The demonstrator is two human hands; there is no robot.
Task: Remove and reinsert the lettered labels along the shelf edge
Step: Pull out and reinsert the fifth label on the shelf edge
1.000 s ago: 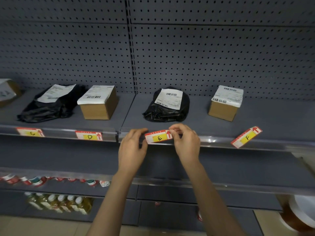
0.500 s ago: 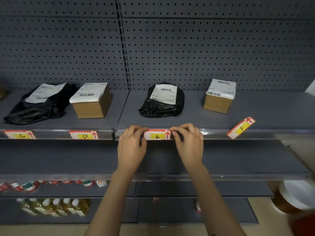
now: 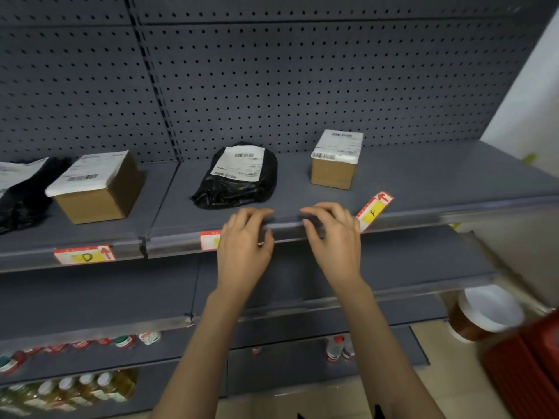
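A grey shelf edge strip (image 3: 169,247) carries red-and-yellow lettered labels. Label D (image 3: 85,254) sits flat in the strip at the left. Label E (image 3: 209,240) sits in the strip, mostly hidden behind my left hand (image 3: 245,246). Label F (image 3: 374,210) sticks out tilted, its upper end raised above the strip, just right of my right hand (image 3: 334,237). Both hands hover at the strip with curled, spread fingers and hold nothing.
On the shelf stand a cardboard box (image 3: 98,187), a black parcel bag (image 3: 239,176), a smaller box (image 3: 334,160) and another black bag (image 3: 21,189) at the far left. Bottles (image 3: 75,385) fill lower shelves. A white-lidded tub (image 3: 484,313) and red crate (image 3: 526,367) sit at the right.
Label E went from tilted in my fingers to flat in the strip. Both hands let go and slid right toward label F; the view swung right too.
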